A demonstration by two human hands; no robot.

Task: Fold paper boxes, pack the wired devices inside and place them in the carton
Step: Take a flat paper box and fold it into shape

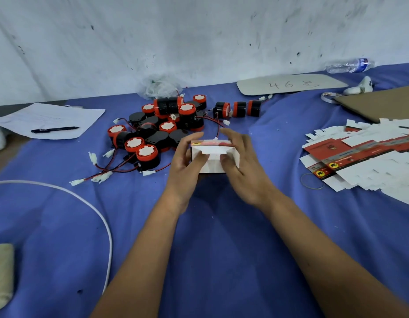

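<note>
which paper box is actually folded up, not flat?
The white paper box held between left hand and right hand. The others lie flat in the stack of box blanks at right.

Matt white paper box, blue cloth, glossy plastic devices

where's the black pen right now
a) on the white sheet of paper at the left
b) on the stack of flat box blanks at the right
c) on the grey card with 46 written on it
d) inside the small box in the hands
a: the black pen lies across the white sheet of paper at the left of the blue cloth, apart from the flat box blanks and from the small box held between both hands.
</note>
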